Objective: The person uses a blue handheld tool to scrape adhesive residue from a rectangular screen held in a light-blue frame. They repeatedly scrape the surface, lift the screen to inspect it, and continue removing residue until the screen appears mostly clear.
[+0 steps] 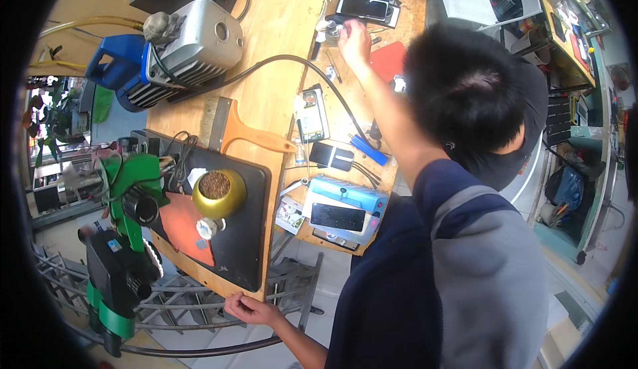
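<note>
My right arm, in a navy and grey sleeve, stretches far across the workbench. At its end my right hand [355, 40] is closed, fingertips at a small clear bottle [331, 30] beside the phones; what they pinch is too small to make out. Just behind that spot lies a dark-screened phone [364, 6]. My left hand [250, 309] hangs with curled fingers by the near corner of the wooden table [264, 282], with nothing seen in it. Near the table's front edge is a black mat [242, 256] bearing a gold pot [236, 199] of brown grains.
A person's dark-haired head [465, 83] is close beside my right arm. A silver and blue pump [193, 50] with a black hose stands at left, near an orange-handled brush [256, 136]. The green and black microscope [133, 223] stands left. A blue device [349, 193] carries a phone [337, 217].
</note>
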Demonstrator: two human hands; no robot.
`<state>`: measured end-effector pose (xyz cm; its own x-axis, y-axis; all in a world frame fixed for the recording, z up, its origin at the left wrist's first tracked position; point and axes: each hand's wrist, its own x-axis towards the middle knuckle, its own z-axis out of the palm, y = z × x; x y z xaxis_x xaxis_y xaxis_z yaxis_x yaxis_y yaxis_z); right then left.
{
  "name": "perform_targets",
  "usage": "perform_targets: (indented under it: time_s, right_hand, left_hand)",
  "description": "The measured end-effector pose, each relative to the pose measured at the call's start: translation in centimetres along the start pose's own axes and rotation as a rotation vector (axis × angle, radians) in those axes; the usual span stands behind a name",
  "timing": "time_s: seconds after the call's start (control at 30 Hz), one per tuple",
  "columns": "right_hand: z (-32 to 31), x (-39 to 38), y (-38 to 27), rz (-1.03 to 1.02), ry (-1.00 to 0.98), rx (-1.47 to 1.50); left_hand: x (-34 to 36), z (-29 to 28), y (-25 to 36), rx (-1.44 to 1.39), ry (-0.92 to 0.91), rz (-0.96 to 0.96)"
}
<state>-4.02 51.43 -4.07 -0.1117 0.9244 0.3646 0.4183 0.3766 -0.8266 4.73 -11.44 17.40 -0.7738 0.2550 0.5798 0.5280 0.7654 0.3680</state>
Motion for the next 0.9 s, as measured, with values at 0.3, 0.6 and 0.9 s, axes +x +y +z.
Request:
perform_targets:
  time_s: [0.3,0.6,0.9]
  right_hand:
    - [4.0,2.6,2.1,-0.056,-0.189,-0.152]
    - [3.3,3.0,2.3,-0.113,-0.227,-0.185]
    - [3.5,3.2,2.8,-0.153,-0.23,-0.187]
  left_hand:
    - [0.0,-0.5,0.3,0.007,-0.026,-0.066]
    - [0.2,-0.6,0.5,0.025,-0.031,-0.045]
    - [0.1,-0.7,0.2,0.009,-0.016,-0.045]
